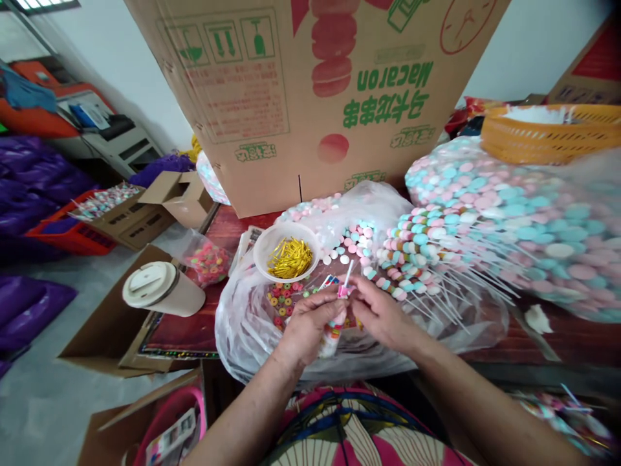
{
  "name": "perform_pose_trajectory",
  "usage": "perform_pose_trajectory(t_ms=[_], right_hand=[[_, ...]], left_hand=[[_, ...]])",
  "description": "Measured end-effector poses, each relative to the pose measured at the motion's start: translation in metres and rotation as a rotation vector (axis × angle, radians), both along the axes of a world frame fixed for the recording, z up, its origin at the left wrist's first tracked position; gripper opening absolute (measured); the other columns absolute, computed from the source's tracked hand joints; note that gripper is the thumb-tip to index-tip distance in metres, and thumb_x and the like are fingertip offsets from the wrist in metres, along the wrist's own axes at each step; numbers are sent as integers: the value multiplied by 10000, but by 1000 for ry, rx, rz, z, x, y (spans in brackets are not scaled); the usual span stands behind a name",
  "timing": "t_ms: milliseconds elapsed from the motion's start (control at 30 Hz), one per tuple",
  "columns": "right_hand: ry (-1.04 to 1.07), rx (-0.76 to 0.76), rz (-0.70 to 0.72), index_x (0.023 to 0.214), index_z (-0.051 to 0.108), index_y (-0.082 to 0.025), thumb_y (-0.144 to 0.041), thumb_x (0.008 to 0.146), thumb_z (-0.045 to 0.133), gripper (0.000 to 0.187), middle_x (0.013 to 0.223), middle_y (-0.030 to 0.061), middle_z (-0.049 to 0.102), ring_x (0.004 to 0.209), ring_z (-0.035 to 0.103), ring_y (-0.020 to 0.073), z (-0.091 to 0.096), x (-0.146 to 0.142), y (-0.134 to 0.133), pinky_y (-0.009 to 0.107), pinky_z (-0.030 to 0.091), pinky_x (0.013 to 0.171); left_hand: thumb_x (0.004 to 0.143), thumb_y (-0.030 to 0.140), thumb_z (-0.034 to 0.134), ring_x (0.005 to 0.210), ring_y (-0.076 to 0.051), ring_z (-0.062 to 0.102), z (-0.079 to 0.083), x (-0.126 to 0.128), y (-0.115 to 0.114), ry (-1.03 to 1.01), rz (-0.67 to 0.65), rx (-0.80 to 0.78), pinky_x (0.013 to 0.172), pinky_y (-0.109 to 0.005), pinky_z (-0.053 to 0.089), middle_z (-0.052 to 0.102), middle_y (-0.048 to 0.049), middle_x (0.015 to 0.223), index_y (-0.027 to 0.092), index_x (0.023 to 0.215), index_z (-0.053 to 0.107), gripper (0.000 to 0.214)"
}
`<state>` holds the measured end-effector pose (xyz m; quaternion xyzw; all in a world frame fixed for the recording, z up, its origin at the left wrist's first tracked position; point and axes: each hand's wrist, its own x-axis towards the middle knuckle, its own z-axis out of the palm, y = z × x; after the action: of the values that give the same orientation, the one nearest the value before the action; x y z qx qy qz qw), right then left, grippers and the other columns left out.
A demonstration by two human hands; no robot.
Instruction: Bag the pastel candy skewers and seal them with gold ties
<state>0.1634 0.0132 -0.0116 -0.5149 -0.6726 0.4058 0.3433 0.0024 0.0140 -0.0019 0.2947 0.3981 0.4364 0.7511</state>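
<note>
A candy skewer in a printed clear wrapper is upright between my hands, its white stick poking up from the gathered pink neck of the wrapper. My left hand is closed around the wrapper just below the neck. At the neck, the bent fingers of my right hand pinch from the other side; their tips are partly hidden. Beyond my hands, a white bowl holds gold twist ties. Ring-shaped candies lie on the clear plastic sheet near my left hand.
Skewers of pastel candies lie to the right, sticks toward me, before a big bag of pastel candies bearing an orange basket. A large cardboard box blocks the back. Leftward are a lidded cup and bagged rings.
</note>
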Motion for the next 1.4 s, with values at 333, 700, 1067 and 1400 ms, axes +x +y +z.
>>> perform_pose_trajectory(t_ms=[333,700,1067,1400], right_hand=[[136,-90,-149,739,612,-188,-340,812,535,185,551,-27,542,494,501,112,-1,-4,-14,225,414,462],[9,45,46,1395,433,-181,-260,902,375,502,639,-4,586,515,502,132,10,-28,-13,249,461,512],[-24,138,-137,1256,513,-157,-259,856,460,416,604,-12,573,551,539,146,-6,-32,-23,258,457,553],[102,233,423,776,648,-203,-277,894,544,174,706,-7,671,676,613,120,28,-12,-10,239,491,649]], left_hand=[[470,283,852,519,-99,534,-4,-7,0,-14,205,-142,521,-221,414,637,-21,580,116,647,724,275],[706,243,599,576,-117,485,-6,-7,-7,242,-24,175,607,-238,381,567,3,564,157,549,616,179],[620,456,776,508,-83,471,-17,-6,-15,62,70,29,486,-214,348,565,-8,573,133,515,615,376],[507,263,890,492,-131,616,-8,-25,-7,-336,-356,-177,501,-269,527,656,-1,704,165,1037,609,608]])
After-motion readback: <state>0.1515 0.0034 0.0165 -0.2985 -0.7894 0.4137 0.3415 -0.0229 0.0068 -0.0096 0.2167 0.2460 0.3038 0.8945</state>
